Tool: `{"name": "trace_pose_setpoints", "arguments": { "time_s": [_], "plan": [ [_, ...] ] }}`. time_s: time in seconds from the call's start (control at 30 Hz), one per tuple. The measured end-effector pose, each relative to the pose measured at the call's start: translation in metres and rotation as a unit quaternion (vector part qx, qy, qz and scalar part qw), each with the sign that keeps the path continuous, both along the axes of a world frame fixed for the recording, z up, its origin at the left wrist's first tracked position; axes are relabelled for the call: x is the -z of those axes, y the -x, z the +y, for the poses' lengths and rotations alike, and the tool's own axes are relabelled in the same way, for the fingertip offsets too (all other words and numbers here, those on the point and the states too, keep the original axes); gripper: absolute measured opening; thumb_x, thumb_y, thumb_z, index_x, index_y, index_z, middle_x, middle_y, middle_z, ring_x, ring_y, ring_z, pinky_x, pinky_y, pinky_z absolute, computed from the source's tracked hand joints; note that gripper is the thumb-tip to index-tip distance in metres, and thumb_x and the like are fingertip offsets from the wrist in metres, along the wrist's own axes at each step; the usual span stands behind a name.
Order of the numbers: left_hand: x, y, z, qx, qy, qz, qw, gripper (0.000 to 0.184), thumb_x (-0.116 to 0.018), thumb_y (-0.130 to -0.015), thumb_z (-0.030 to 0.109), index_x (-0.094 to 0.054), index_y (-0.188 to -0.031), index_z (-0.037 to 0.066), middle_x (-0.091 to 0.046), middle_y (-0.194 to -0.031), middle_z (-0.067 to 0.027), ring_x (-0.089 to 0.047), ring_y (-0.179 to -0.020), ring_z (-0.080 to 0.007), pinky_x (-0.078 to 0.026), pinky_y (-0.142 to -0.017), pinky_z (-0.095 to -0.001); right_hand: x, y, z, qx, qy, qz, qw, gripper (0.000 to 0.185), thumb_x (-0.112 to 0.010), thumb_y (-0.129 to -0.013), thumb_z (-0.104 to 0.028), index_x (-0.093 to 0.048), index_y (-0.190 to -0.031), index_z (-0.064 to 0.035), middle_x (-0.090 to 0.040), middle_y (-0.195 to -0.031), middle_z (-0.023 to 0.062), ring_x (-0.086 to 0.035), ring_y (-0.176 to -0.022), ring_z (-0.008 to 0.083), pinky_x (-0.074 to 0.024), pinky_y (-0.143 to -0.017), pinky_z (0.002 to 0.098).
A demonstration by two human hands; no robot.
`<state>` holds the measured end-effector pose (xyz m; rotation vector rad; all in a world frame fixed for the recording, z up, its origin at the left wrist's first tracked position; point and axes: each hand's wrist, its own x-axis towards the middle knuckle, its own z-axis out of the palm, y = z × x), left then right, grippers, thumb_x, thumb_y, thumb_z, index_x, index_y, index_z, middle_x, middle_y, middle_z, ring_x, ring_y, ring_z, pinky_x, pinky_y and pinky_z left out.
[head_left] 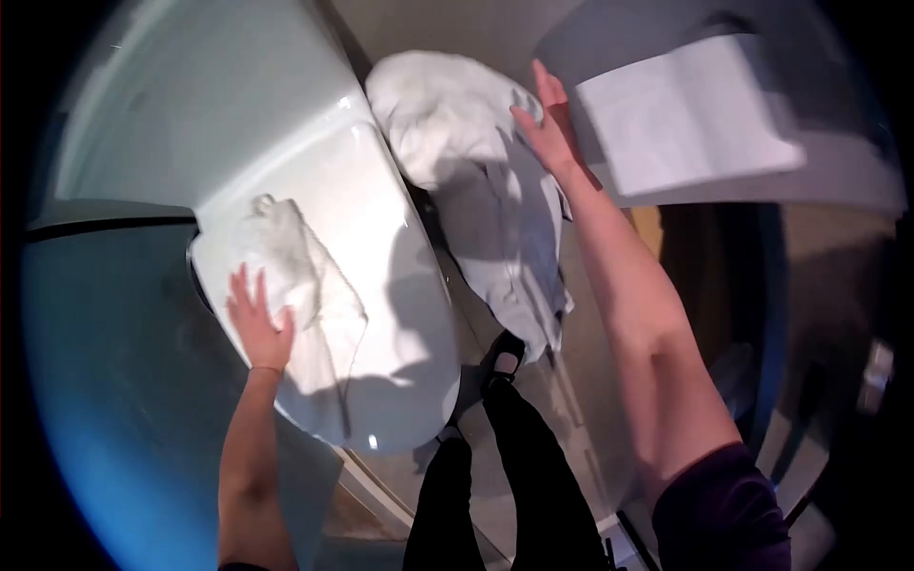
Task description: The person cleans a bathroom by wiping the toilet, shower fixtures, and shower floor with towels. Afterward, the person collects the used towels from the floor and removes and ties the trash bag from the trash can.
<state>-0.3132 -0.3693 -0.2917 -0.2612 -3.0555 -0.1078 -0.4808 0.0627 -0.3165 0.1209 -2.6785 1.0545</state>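
Observation:
A crumpled white towel [295,257] lies on the closed white toilet lid [381,295]. My left hand [259,328], with fingers spread, is over the towel's left side; I cannot tell if it presses on it. Beside the toilet, a large bundle of white cloth [457,133] stands on the floor, its lower part hanging in long folds. My right hand [552,133] is at the bundle's upper right edge, its fingers apart and nothing held. Whether it touches the cloth is unclear.
A folded white cloth or mat [685,119] lies on the grey counter [838,171] at upper right. Below the counter are dark shelves. A glass panel [114,362] is at left. My shoe [507,357] stands close to the bundle on the tiled floor [590,428].

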Motion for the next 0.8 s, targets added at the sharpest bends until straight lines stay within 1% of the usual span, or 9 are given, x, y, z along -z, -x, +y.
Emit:
{"name": "trace_pose_setpoints", "arguments": {
  "time_s": [0.13, 0.2, 0.37, 0.47, 0.57, 0.63, 0.7, 0.73, 0.8],
  "plan": [
    [0.011, 0.006, -0.010, 0.046, -0.046, 0.030, 0.997, 0.055, -0.046, -0.080, 0.025, -0.030, -0.127, 0.002, -0.026, -0.133, -0.0225, -0.022, -0.124, -0.0406, -0.019, -0.098, -0.0490, 0.194, -0.051, 0.006, -0.010, -0.080, -0.175, 0.981, 0.090, -0.071, -0.064, -0.036, -0.019, -0.135, -0.0167, -0.022, -0.128, 0.0342, -0.022, -0.120, 0.0470, -0.0218, -0.099, 0.0467],
    [0.021, -0.004, -0.025, 0.028, -0.051, 0.011, 0.998, 0.057, -0.044, -0.082, 0.027, -0.024, -0.130, 0.002, -0.022, -0.134, -0.0253, -0.021, -0.124, -0.0408, -0.018, -0.099, -0.0482, 0.242, -0.078, 0.008, 0.044, -0.115, -0.300, 0.946, 0.100, -0.073, -0.060, -0.041, -0.013, -0.136, -0.0180, -0.017, -0.130, 0.0347, -0.020, -0.120, 0.0479, -0.0202, -0.099, 0.0490],
    [0.052, -0.089, -0.102, -0.159, -0.135, -0.042, 0.977, 0.063, -0.044, -0.083, 0.029, -0.017, -0.133, 0.002, -0.016, -0.134, -0.0271, -0.022, -0.123, -0.0391, -0.018, -0.100, -0.0461, 0.349, -0.022, 0.007, 0.199, 0.065, -0.300, 0.931, 0.109, -0.074, -0.057, -0.047, -0.006, -0.137, -0.0165, -0.007, -0.132, 0.0351, -0.016, -0.122, 0.0473, -0.0211, -0.097, 0.0522],
    [0.045, -0.086, -0.101, -0.208, -0.141, -0.088, 0.964, 0.062, -0.043, -0.084, 0.029, -0.017, -0.133, 0.002, -0.017, -0.135, -0.0255, -0.023, -0.123, -0.0371, -0.019, -0.100, -0.0448, 0.339, 0.059, -0.023, 0.353, 0.120, -0.381, 0.846, 0.108, -0.070, -0.059, -0.053, -0.008, -0.136, -0.0117, -0.011, -0.133, 0.0323, -0.019, -0.123, 0.0441, -0.0239, -0.097, 0.0484],
    [0.042, -0.086, -0.105, -0.237, -0.143, -0.111, 0.955, 0.061, -0.043, -0.085, 0.028, -0.016, -0.133, 0.002, -0.018, -0.135, -0.0239, -0.024, -0.123, -0.0352, -0.019, -0.100, -0.0434, 0.374, 0.125, -0.025, 0.098, 0.264, -0.347, 0.895, 0.103, -0.062, -0.062, -0.060, -0.014, -0.134, -0.0036, -0.028, -0.131, 0.0255, -0.027, -0.122, 0.0377, -0.0244, -0.098, 0.0440],
    [0.042, -0.087, -0.110, -0.244, -0.145, -0.114, 0.952, 0.060, -0.042, -0.085, 0.027, -0.016, -0.133, 0.002, -0.018, -0.135, -0.0228, -0.024, -0.123, -0.0338, -0.020, -0.100, -0.0426, 0.411, 0.173, -0.067, 0.003, -0.053, -0.244, 0.968, 0.097, -0.055, -0.066, -0.063, -0.020, -0.133, -0.0025, -0.029, -0.131, 0.0233, -0.029, -0.120, 0.0405, -0.0198, -0.099, 0.0482],
    [0.043, -0.089, -0.110, -0.250, -0.146, -0.115, 0.950, 0.059, -0.042, -0.086, 0.026, -0.016, -0.133, 0.002, -0.019, -0.135, -0.0218, -0.025, -0.123, -0.0325, -0.020, -0.100, -0.0417, 0.407, 0.179, -0.117, -0.096, -0.112, -0.257, 0.955, 0.091, -0.059, -0.064, -0.059, -0.009, -0.136, -0.0319, -0.010, -0.138, 0.0214, -0.014, -0.121, 0.0500, -0.0181, -0.093, 0.0613],
    [0.044, -0.091, -0.109, -0.253, -0.148, -0.116, 0.949, 0.059, -0.042, -0.086, 0.026, -0.016, -0.133, 0.001, -0.019, -0.135, -0.0212, -0.025, -0.123, -0.0319, -0.021, -0.100, -0.0412, 0.354, 0.154, -0.132, -0.117, -0.188, -0.323, 0.920, 0.092, -0.061, -0.064, -0.054, -0.012, -0.136, -0.0256, -0.012, -0.136, 0.0250, -0.018, -0.120, 0.0478, -0.0266, -0.093, 0.0553],
    [0.045, -0.090, -0.112, -0.252, -0.151, -0.111, 0.950, 0.058, -0.041, -0.087, 0.026, -0.016, -0.133, 0.001, -0.020, -0.135, -0.0202, -0.025, -0.122, -0.0306, -0.021, -0.100, -0.0403, 0.366, 0.121, -0.143, -0.083, -0.256, -0.281, 0.921, 0.073, -0.060, -0.070, -0.031, -0.022, -0.132, -0.0354, -0.014, -0.136, 0.0163, -0.013, -0.124, 0.0416, -0.0314, -0.090, 0.0558]
  ]
}}
